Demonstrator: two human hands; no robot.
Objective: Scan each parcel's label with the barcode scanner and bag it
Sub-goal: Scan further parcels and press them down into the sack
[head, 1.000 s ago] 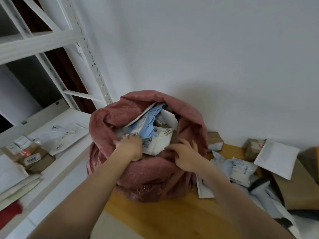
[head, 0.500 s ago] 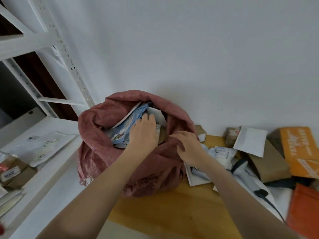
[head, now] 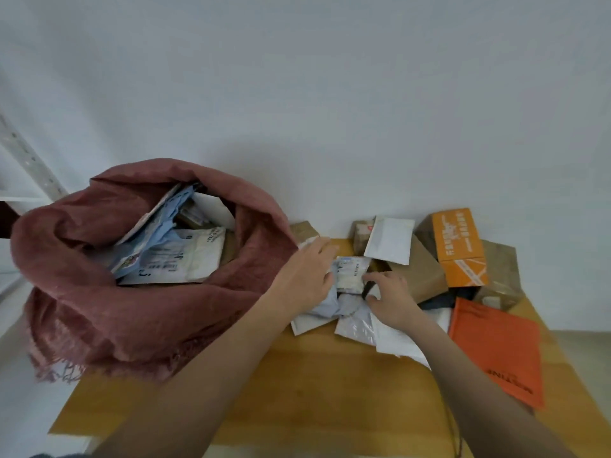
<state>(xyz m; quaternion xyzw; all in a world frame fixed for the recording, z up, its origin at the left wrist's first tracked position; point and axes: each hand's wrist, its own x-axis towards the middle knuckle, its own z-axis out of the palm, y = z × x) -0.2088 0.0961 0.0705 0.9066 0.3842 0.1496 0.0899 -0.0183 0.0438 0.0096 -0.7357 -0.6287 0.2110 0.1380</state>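
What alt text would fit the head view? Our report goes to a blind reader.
A person's left hand and right hand reach into a pile of parcels on a wooden table. Left of them stands an open red sack stuffed with parcels; orange and brown boxes sit at the right.

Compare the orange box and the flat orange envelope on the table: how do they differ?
The orange box is a bulky carton at the back near the wall; the orange envelope is thin and lies flat nearer the table's front right edge. The box carries pale print; the envelope dark lettering. Neither is in a hand.
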